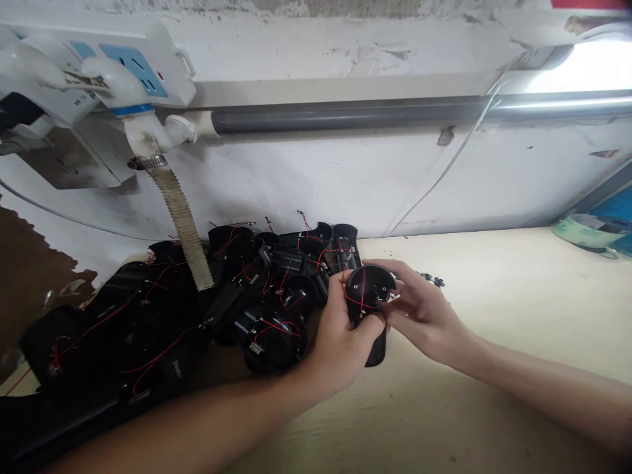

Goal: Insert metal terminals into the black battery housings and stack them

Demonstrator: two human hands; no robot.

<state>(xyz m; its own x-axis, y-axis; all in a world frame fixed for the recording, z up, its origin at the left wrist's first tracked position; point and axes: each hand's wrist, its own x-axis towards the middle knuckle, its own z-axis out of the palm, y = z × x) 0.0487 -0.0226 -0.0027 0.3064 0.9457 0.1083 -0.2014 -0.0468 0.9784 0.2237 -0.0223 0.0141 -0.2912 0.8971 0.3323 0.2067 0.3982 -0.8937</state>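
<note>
My left hand is wrapped round a black cylindrical plastic housing with thin red wires across its open end. It holds the part upright above the wooden bench. My right hand pinches the housing's rim from the right, thumb and fingers closed on it. Both hands sit just right of a pile of similar black housings.
The pile of black wired housings spreads over the bench's left side. A ribbed hose hangs into it from a white fitting under a power strip. Small dark screws lie behind my right hand. A tape roll sits far right. A grey pipe runs along the wall.
</note>
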